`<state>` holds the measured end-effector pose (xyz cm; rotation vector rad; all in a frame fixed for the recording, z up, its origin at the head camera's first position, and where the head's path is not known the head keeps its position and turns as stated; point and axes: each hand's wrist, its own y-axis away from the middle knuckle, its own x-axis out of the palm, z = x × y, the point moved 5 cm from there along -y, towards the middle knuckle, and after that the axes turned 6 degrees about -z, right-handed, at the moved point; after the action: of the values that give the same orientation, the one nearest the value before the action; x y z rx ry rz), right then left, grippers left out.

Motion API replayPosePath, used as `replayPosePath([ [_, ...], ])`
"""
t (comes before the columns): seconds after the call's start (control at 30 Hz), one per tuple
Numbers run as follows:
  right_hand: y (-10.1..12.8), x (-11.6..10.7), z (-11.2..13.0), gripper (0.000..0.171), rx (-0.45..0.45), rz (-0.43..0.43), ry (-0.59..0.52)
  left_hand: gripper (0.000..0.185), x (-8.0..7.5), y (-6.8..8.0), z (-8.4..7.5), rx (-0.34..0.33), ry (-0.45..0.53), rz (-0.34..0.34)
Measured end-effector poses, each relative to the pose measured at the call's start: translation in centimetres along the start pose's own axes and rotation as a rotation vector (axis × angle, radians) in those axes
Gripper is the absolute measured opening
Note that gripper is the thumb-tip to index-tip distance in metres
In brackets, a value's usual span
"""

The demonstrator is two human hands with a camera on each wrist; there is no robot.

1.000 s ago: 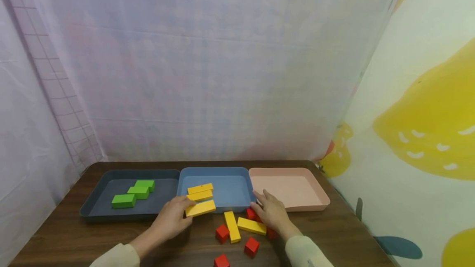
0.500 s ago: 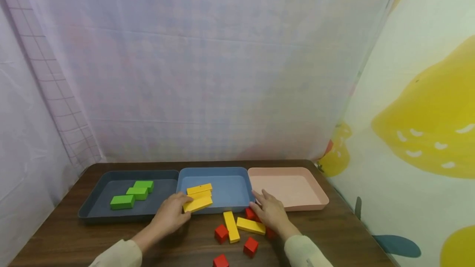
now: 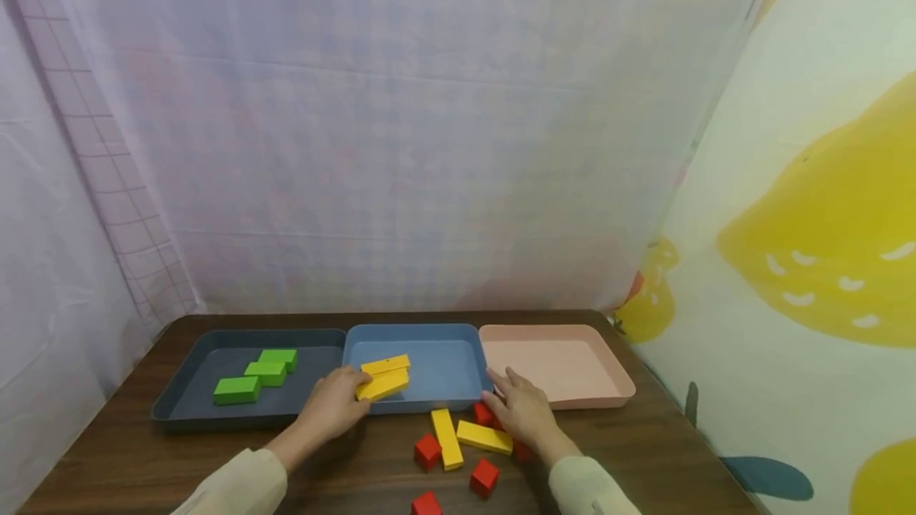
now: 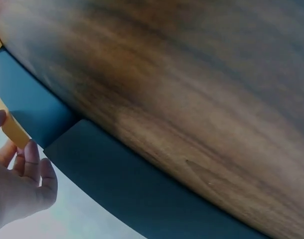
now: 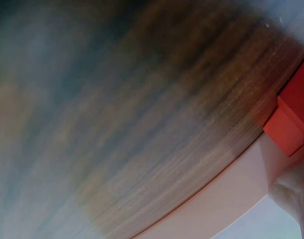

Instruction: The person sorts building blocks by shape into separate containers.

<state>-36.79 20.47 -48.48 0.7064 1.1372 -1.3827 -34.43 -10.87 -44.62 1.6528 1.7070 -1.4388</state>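
– Yellow bar (image 3: 384, 385) in the left hand (image 3: 331, 409): a second ago it hung over the near rim of the blue tray (image 3: 458, 372); now it has crossed the rim and sits low against the other yellow bar (image 3: 385, 364) inside, at about twelve o'clock from the wrist. So the sorting looks a step further on, though the fingers are still pinching one end.

– And materials, left to right?

– Dark grey tray (image 3: 193, 400), smooth matte plastic with rounded corners, holding three green blocks (image 3: 258, 373), squat and painted. Then the blue tray, then a pink tray (image 3: 608, 376) of the same mould. Wood-grain table (image 3: 129, 459).

– The right hand (image 3: 521, 409)?

– It hasn't moved: fingers spread flat over a red cube (image 3: 485, 413), at three o'clock from the blue tray. Loose yellow bars (image 3: 465, 435) and more red cubes (image 3: 458, 474) lie at six o'clock, sharp-edged and glossy.
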Motion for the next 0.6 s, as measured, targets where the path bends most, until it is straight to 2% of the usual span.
replayPosePath([
  [0.4,0.1,-0.2,0.2,0.057,-0.018,-0.008,0.001,0.035,0.2,-1.4,0.7,-0.048,-0.065,0.027],
  [0.6,0.1,-0.1,0.1,0.057,-0.013,-0.006,0.002,0.034,0.2,-2.6,1.0,-0.080,-0.055,0.028],
])
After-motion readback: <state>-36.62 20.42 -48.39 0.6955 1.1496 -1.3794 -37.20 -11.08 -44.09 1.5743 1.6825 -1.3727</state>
